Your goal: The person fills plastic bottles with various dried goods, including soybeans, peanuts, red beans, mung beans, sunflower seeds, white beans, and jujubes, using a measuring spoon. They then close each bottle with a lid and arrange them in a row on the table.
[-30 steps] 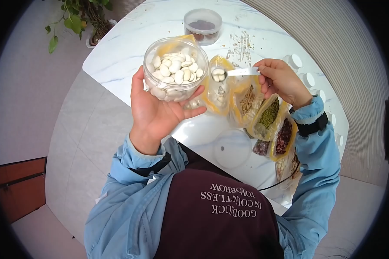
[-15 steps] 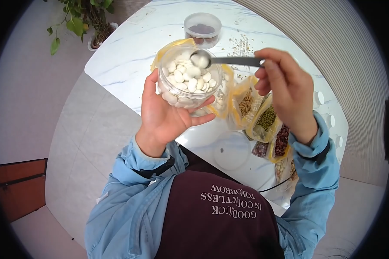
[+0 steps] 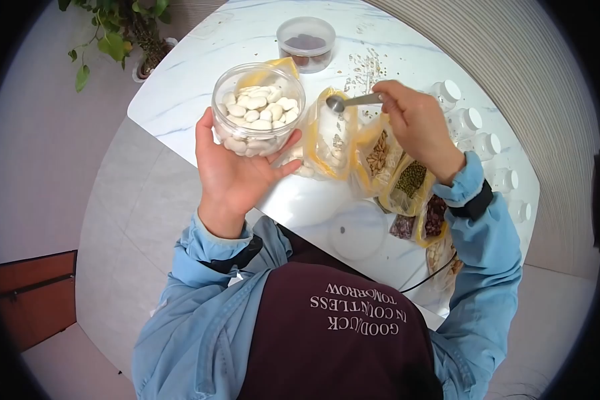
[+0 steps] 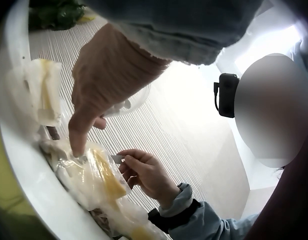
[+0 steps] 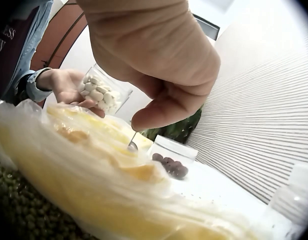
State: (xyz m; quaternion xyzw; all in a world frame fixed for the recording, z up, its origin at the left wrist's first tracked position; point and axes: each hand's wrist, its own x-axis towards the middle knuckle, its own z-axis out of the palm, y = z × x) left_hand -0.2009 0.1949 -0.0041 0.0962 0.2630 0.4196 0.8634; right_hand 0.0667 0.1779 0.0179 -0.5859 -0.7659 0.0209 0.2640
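My left hand holds up a clear round plastic jar filled with large white beans. Its thumb lies at the jar's left side, with fingers underneath and to the right. My right hand pinches the handle of a small metal measuring spoon. The spoon's bowl, with no beans visible in it, is over the mouth of an open yellow-edged plastic bag of white beans. In the right wrist view, the spoon bowl points down near the bag, and the jar stands tilted beyond it.
Bags of brown pieces, green beans and dark red beans line the table. A tub of dark pieces stands at the back. Several white-lidded bottles follow the right edge. A clear lid lies in front.
The spoon, carrying white beans a second ago, swung left and tipped over the jar, then came back over the bag. The jar shifted right, then back left.
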